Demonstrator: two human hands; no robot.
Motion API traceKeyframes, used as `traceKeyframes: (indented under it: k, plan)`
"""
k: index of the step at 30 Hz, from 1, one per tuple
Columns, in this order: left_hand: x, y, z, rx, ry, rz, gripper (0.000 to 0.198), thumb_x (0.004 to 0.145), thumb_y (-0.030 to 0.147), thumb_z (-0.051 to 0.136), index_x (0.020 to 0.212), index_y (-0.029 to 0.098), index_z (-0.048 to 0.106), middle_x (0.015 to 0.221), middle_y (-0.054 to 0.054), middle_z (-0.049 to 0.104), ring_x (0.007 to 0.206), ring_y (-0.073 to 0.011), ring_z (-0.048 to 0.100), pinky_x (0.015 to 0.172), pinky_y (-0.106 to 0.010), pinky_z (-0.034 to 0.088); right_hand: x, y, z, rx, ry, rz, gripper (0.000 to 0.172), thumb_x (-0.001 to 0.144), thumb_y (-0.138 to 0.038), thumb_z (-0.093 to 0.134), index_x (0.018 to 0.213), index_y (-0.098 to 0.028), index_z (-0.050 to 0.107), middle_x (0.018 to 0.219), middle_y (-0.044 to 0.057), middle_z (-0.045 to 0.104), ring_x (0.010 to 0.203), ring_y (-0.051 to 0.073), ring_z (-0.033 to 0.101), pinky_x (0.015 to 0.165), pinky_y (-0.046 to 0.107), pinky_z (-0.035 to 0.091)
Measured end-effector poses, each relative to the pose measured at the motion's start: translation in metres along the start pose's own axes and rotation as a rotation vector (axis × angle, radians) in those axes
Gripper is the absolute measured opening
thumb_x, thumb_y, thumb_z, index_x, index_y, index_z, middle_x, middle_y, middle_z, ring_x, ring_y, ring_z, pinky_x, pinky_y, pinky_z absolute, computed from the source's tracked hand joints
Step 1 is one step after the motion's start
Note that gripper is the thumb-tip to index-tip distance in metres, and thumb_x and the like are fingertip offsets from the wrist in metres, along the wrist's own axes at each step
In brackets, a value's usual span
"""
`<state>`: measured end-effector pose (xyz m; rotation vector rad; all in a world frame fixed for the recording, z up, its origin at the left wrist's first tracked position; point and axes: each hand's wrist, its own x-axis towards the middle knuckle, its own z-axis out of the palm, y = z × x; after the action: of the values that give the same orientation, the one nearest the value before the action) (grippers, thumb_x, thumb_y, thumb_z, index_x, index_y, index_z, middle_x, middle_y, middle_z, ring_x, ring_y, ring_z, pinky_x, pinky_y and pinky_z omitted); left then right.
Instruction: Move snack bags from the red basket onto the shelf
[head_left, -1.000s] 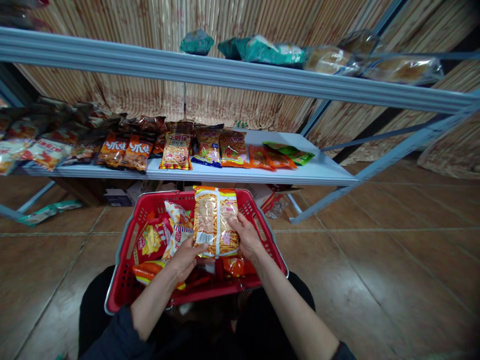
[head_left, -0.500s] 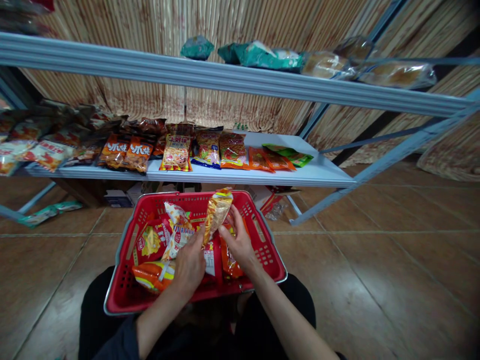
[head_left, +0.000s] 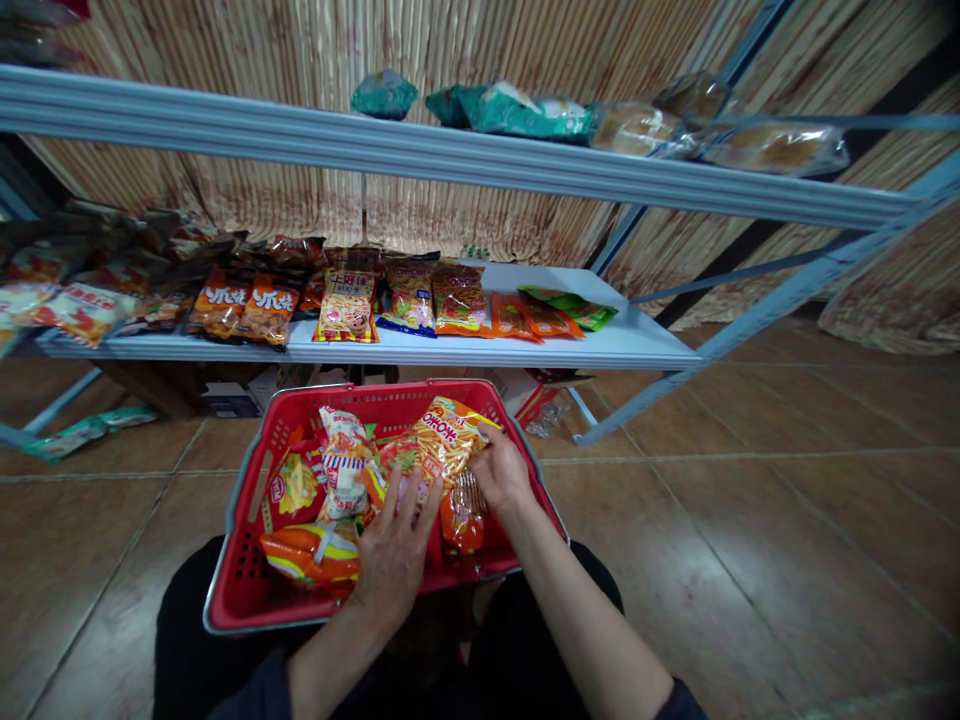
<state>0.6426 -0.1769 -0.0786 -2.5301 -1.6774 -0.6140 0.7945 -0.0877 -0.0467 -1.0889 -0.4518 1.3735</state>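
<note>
A red shopping basket [head_left: 234, 590] sits at my lap, with several snack bags inside. In its right half lies a yellow and red snack bag [head_left: 446, 432], tilted and turned with its printed front up. My right hand [head_left: 501, 472] pinches the right edge of this bag between thumb and fingers. My left hand [head_left: 391, 555] rests on its lower left part, fingers stretched out. Left of it are a white snack bag [head_left: 346, 468], an orange and yellow bag [head_left: 311, 553] and a red bag with a yellow picture [head_left: 296, 485]. Below my right hand lies a shiny orange-red packet [head_left: 463, 520].
Ahead stands a blue-grey rack; its lower shelf [head_left: 600, 348] holds a row of snack bags [head_left: 345, 305] and flat orange packets [head_left: 517, 315]. Teal packets [head_left: 517, 110] and wrapped bread [head_left: 776, 148] lie on the upper shelf. Boxes [head_left: 229, 398] stand underneath, and a teal packet [head_left: 82, 432] lies at left.
The snack bag has gone from upright and edge-on between my hands to lying tilted, front up. My left hand's fingers have spread over it; my right hand has moved slightly right, holding its edge.
</note>
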Motion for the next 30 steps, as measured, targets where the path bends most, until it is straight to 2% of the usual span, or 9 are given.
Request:
traceKeyframes:
  k: [4, 7, 9, 12, 17, 20, 22, 25, 30]
  plan:
    - [-0.012, 0.007, -0.012, -0.228, -0.003, 0.065, 0.063, 0.083, 0.004, 0.04, 0.14, 0.028, 0.03, 0.143, -0.006, 0.038, 0.134, -0.0273, 0.028, 0.102, -0.045, 0.037, 0.013, -0.007, -0.01, 0.109, -0.128, 0.066, 0.021, 0.067, -0.033, 0.061, 0.084, -0.02, 0.064, 0.085, 0.005, 0.072, 0.097, 0.025, 0.063, 0.082, 0.04, 0.052]
    - [-0.014, -0.001, -0.032, -0.542, 0.023, 0.073, 0.053, 0.083, 0.022, 0.052, 0.134, 0.03, 0.043, 0.137, -0.005, 0.046, 0.128, -0.0282, 0.038, 0.105, -0.042, 0.033, 0.02, -0.018, -0.02, 0.123, -0.16, 0.1, 0.024, 0.072, -0.035, 0.054, 0.088, -0.02, 0.064, 0.09, 0.005, 0.072, 0.1, 0.025, 0.062, 0.086, 0.043, 0.05]
    - [-0.004, -0.015, -0.044, -0.724, 0.143, -0.047, 0.043, 0.08, 0.024, 0.057, 0.123, 0.031, 0.056, 0.128, -0.004, 0.056, 0.121, -0.0261, 0.047, 0.106, -0.039, 0.032, 0.023, -0.024, -0.025, 0.102, -0.188, 0.126, 0.028, 0.074, -0.036, 0.05, 0.09, -0.02, 0.064, 0.092, 0.005, 0.072, 0.101, 0.025, 0.062, 0.087, 0.045, 0.049]
    - [0.029, -0.043, -0.045, -0.941, 0.289, -0.418, 0.028, 0.078, 0.029, 0.059, 0.104, 0.026, 0.067, 0.119, -0.005, 0.06, 0.118, -0.0251, 0.048, 0.108, -0.039, 0.027, 0.025, -0.027, -0.028, 0.021, -0.243, 0.163, 0.033, 0.074, -0.038, 0.046, 0.094, -0.018, 0.064, 0.092, 0.007, 0.071, 0.101, 0.025, 0.062, 0.088, 0.047, 0.047]
    - [0.072, -0.065, -0.017, -1.45, -0.074, -0.852, 0.029, 0.075, 0.04, 0.063, 0.094, 0.019, 0.068, 0.113, -0.009, 0.064, 0.116, -0.0238, 0.051, 0.104, -0.037, 0.032, 0.028, -0.026, -0.024, -0.035, -0.371, 0.24, 0.04, 0.073, -0.045, 0.047, 0.097, -0.016, 0.062, 0.093, 0.009, 0.071, 0.099, 0.027, 0.062, 0.088, 0.048, 0.046]
    - [0.067, -0.054, -0.004, -1.816, -0.403, -0.832, 0.04, 0.075, 0.046, 0.063, 0.101, 0.017, 0.065, 0.111, -0.011, 0.066, 0.111, -0.024, 0.056, 0.098, -0.037, 0.04, 0.033, -0.025, -0.018, -0.019, -0.376, 0.271, 0.04, 0.073, -0.045, 0.047, 0.096, -0.016, 0.063, 0.09, 0.009, 0.071, 0.097, 0.028, 0.063, 0.087, 0.048, 0.046]
    - [0.057, -0.044, 0.0, -1.949, -0.54, -0.781, 0.043, 0.072, 0.04, 0.068, 0.108, 0.018, 0.062, 0.108, -0.011, 0.067, 0.105, -0.024, 0.06, 0.093, -0.037, 0.044, 0.036, -0.024, -0.016, -0.02, -0.361, 0.293, 0.039, 0.074, -0.045, 0.048, 0.094, -0.015, 0.063, 0.088, 0.009, 0.072, 0.097, 0.028, 0.063, 0.086, 0.047, 0.047]
    - [0.046, -0.036, 0.002, -1.962, -0.533, -0.782, 0.053, 0.067, 0.027, 0.075, 0.116, 0.021, 0.057, 0.11, -0.008, 0.067, 0.101, -0.022, 0.062, 0.092, -0.035, 0.045, 0.034, -0.022, -0.015, -0.052, -0.358, 0.264, 0.043, 0.077, -0.051, 0.047, 0.095, -0.015, 0.063, 0.089, 0.009, 0.071, 0.098, 0.027, 0.063, 0.086, 0.047, 0.047]
    - [0.05, -0.038, 0.002, -1.936, -0.354, -0.924, 0.055, 0.067, 0.028, 0.075, 0.117, 0.023, 0.054, 0.11, -0.006, 0.067, 0.101, -0.0205, 0.062, 0.094, -0.033, 0.045, 0.013, -0.011, -0.03, -0.061, -0.413, 0.208, 0.056, 0.075, -0.067, 0.046, 0.107, -0.021, 0.057, 0.104, 0.008, 0.068, 0.101, 0.025, 0.061, 0.084, 0.046, 0.048]
